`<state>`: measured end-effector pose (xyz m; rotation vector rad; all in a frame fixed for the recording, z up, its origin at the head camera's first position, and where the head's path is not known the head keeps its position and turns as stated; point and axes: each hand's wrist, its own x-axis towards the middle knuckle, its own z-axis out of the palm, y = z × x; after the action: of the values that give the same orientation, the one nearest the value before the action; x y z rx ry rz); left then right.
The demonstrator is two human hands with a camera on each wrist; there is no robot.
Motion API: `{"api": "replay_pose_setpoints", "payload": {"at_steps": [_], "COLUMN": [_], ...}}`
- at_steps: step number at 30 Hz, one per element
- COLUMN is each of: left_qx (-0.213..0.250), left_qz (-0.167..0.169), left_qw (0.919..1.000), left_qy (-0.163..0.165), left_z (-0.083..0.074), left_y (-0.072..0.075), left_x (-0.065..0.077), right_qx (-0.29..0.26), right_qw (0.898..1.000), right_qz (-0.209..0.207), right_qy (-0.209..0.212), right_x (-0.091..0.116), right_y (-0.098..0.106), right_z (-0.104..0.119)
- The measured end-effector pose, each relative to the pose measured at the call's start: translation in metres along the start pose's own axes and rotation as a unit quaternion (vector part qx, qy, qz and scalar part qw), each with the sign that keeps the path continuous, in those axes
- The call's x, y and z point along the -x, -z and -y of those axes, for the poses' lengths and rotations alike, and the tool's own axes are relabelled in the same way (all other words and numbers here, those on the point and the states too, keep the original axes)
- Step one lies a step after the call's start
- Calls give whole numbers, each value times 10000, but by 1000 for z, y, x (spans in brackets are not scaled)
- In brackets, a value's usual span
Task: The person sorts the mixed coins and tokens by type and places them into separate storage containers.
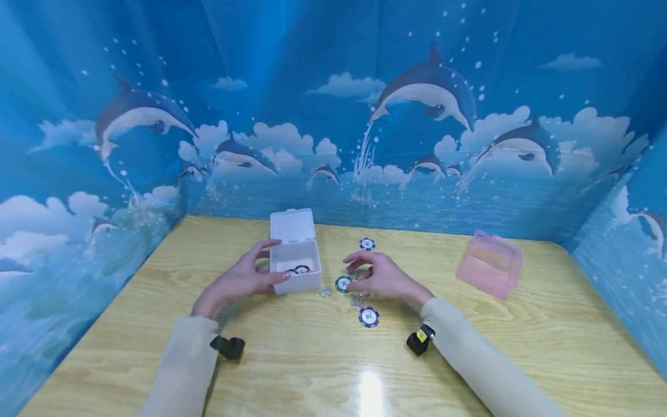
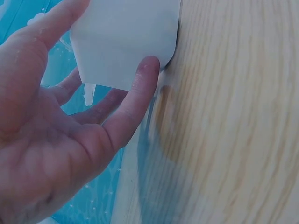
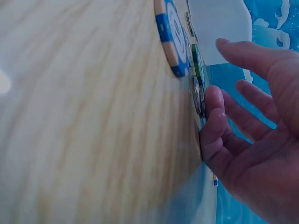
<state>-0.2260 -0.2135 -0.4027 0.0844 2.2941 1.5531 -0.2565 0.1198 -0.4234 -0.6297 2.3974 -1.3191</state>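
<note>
- Green-edged chip on the table, right of the white box!
- Right hand hovers over it, thumb and fingers loosely curved, gap between them, gripping nothing visible.
- Left hand holds the box's left side, thumb and fingers spread around it; chips inside.
- Nearby, a blue-edged chip and clear discs.
- Far right: pink box.

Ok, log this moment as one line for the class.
left hand: grips open white box | right hand: at green chip, contact unclear | in box: chips | on table: blue chips, pink container
</note>
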Motion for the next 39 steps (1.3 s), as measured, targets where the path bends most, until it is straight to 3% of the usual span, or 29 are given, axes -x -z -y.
{"api": "replay_pose_setpoints", "payload": {"at_steps": [16,39], "left_qx": [36,60], "left_qz": [22,53], "left_qw": [10000,10000], "left_qy": [-13,-39], "left_z": [1,1], "left_y": [0,-1], "left_x": [0,0], "right_qx": [807,1314], "right_qw": [9963,9913], "right_qz": [155,102], "right_qy": [253,12], "right_x": [-7,-10], "right_y": [-8,-9], "right_z": [2,11]}}
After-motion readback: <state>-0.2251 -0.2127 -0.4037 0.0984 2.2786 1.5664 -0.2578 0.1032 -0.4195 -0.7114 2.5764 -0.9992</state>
